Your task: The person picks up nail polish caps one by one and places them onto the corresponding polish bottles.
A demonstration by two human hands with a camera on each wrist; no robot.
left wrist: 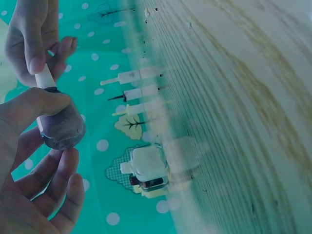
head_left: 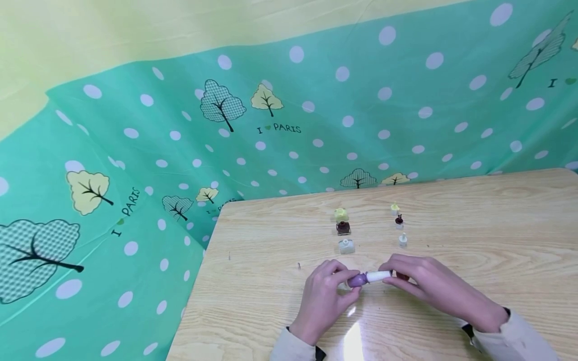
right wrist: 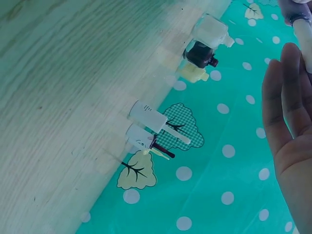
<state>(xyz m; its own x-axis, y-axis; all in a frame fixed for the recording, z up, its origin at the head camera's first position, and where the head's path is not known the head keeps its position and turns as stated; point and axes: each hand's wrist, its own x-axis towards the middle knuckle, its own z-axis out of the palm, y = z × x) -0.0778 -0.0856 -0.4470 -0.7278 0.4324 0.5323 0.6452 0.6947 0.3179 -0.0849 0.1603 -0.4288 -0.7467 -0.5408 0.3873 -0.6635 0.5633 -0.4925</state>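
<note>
– Gripping the purple bottle [head_left: 357, 280] between the left fingers [head_left: 345, 276]! And opposite?
– Pinching its white cap [head_left: 378, 276] with the right fingers [head_left: 398, 263], with three small bottles [head_left: 346, 246] beyond them on the bench [head_left: 253, 296]!

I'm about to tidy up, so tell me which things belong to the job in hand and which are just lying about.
Job in hand:
purple bottle, in the left hand
white cap, pinched by the right hand
probably also the three uncapped bottles and three brush caps

Just about:
patterned cloth, backdrop only
small dark marks on the table, too tiny to identify
</note>
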